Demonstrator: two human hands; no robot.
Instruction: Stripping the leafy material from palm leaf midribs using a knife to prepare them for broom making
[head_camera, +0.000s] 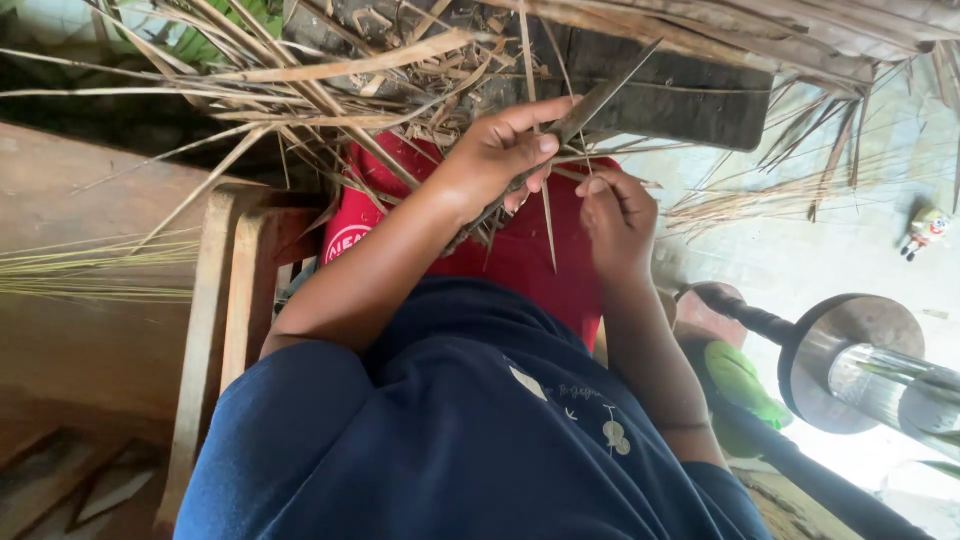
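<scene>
Your dark blue shirt filled the foreground. Your left hand gripped a dry leaf strip; your right hand pinched its thin midrib above the red cloth, with dry leaves heaped beyond.

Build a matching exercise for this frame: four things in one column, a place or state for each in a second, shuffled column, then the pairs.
Things
1. left hand
2. right hand
3. red cloth
4. small toy figure

Places or states
A. lies on the pale floor at the far right
B. spread over the lap, under both hands
C. grips a knife blade among dry leaf strips
D. pinches a thin strip just below the blade

Pairs: 1-C, 2-D, 3-B, 4-A
</scene>
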